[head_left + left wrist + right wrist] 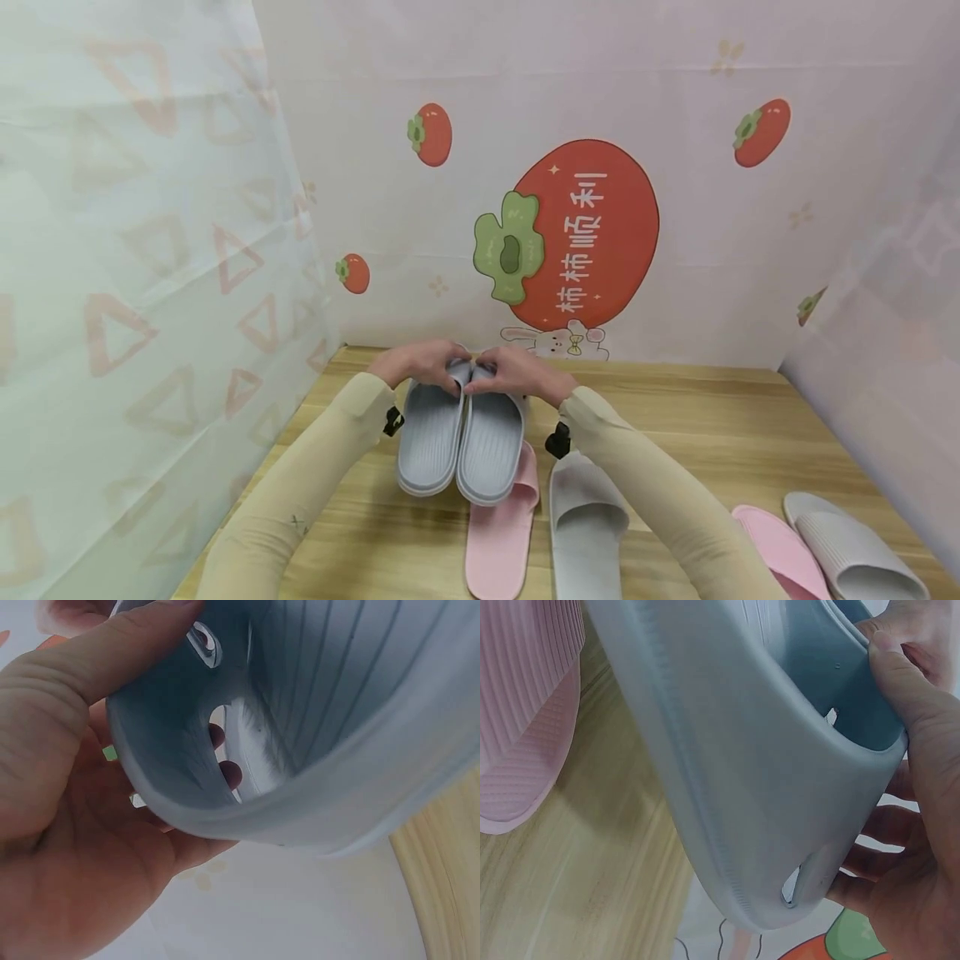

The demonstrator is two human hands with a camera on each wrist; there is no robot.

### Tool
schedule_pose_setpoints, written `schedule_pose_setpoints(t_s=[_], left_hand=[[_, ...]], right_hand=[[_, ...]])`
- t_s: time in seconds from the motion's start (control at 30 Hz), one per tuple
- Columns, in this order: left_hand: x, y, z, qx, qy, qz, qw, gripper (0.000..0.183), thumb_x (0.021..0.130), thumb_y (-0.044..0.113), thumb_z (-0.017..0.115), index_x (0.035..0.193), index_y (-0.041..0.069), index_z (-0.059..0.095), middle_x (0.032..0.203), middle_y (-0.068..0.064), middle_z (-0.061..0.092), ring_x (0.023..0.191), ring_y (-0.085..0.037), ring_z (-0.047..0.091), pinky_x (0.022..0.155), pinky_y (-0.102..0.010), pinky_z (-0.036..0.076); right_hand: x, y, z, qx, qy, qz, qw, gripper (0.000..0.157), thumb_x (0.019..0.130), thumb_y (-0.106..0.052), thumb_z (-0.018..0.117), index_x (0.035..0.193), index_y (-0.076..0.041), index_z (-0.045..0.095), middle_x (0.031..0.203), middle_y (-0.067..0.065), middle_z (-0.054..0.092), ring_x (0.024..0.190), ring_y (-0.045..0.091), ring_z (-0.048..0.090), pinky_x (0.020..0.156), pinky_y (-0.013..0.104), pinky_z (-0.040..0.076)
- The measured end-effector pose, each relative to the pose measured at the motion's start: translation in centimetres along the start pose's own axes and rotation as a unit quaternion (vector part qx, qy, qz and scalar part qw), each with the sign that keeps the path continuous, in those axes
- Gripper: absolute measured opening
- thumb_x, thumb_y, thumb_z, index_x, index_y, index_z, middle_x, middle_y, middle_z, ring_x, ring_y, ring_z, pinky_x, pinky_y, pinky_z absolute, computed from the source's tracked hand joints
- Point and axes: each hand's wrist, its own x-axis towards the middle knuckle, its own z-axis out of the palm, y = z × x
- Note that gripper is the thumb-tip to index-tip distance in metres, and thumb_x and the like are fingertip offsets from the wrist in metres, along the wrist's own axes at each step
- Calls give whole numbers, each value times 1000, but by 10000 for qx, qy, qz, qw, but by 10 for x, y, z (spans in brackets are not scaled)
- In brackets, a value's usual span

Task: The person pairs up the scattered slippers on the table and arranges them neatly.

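Note:
Two blue-grey slippers are held side by side over the wooden surface in the head view. My left hand (427,364) grips the left slipper (429,442) by its strap, thumb inside the opening. In the left wrist view, fingertips (231,774) show through a cut-out in that strap. The right slipper (491,450) is gripped the same way by my right hand (519,372), with the thumb over the strap's edge and fingers beneath in the right wrist view. Both toes point away from me. Below the right slipper, partly covered by it, lies a pink slipper (497,546).
A light grey slipper (588,542) lies beside the pink one, under my right forearm. At the right lie another pink slipper (780,542) and a ribbed grey slipper (862,542). Printed cloth walls (375,183) enclose the wooden surface (675,417) at the back and sides.

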Motion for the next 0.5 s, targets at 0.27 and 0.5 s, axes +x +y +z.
schedule_pose_setpoints(t_s=[0.27,0.5], left_hand=[[2,-4,0,-125,54,-7,9999,68,80,22,80,139,3,53,140,-13,56,121,-24,54,103,-40,44],[6,-5,-1,-31,83,79,9999,61,79,22,79,133,5,58,130,-9,63,108,-18,56,97,-36,46]], right_hand=[[5,3,0,34,-5,6,10000,44,83,-55,71,101,-15,70,75,-9,58,66,4,47,55,20,35],[9,5,2,-93,79,-6,9999,40,82,-55,71,92,-17,68,71,-10,54,63,4,44,54,20,32]])
